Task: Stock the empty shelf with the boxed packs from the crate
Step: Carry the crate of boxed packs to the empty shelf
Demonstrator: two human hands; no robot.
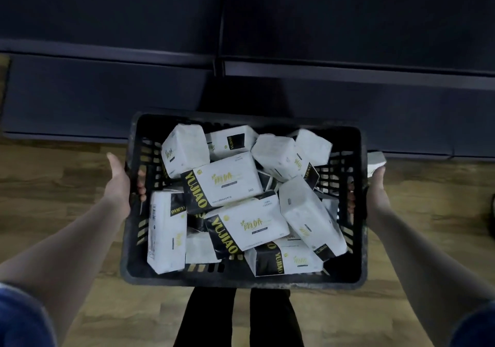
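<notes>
So, far left first: the left hand (117, 183) is wrapped around the left wall of the black crate (241, 279), thumb outside and fingertips (141, 187) poking in through the handle slot, so it's clamped on the crate. The crate is held up over a wooden floor (67, 175), just near of the dark empty shelf (107, 89) that runs across the far side. It's loaded with white-and-black boxed packs (227, 183) printed YUJIAO, all dumped in a jumble, some flat, some tilted on edge. Black trouser legs (241, 317) are seen below the near rim. On the right, the right hand (375, 194) is gripped on the right wall the same way. Just beyond its thumb, one stray pack (376, 160) is seen outside the crate.
</notes>
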